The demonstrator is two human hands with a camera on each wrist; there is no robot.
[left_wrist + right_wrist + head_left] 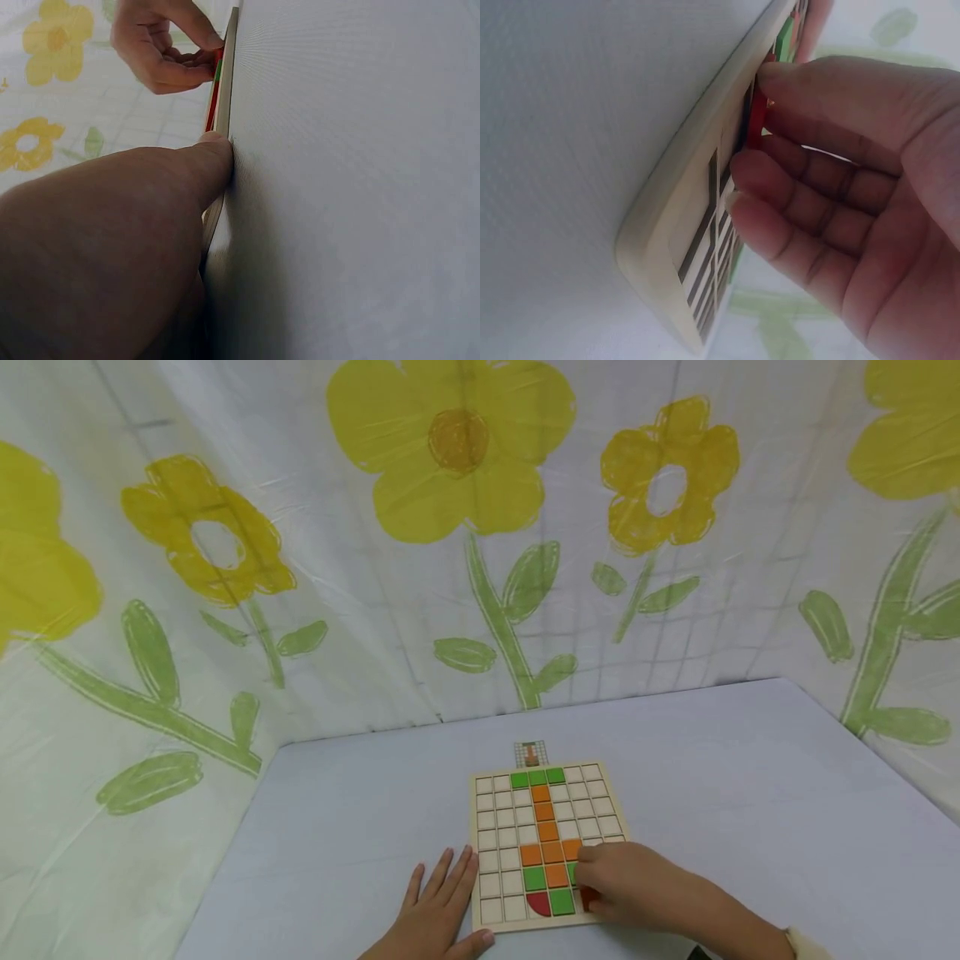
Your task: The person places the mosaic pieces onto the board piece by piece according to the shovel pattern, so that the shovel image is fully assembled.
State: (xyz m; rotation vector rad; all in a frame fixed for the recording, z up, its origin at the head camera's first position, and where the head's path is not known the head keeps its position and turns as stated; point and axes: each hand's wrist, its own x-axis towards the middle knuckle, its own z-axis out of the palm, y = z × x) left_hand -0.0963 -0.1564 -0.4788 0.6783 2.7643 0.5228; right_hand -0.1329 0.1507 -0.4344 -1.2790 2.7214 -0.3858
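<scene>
A square wooden grid board [489,862] lies on the table. It holds a column of orange tiles [545,812], green tiles [561,902] and a red quarter-round tile [538,904] in the front row. My right hand [637,885] is over the board's front right part. Its thumb and a finger pinch a red tile [756,116] at a front-row cell, partly hidden by the fingers. My left hand [431,914] lies flat with straight fingers, fingertips against the board's left edge and thumb by the near left corner. In the left wrist view that thumb [214,161] touches the board's side.
A small printed pattern card [531,753] sits just behind the board. The white tabletop [360,810] stretches out on both sides. Beyond it hangs a curtain [390,635] with yellow flowers.
</scene>
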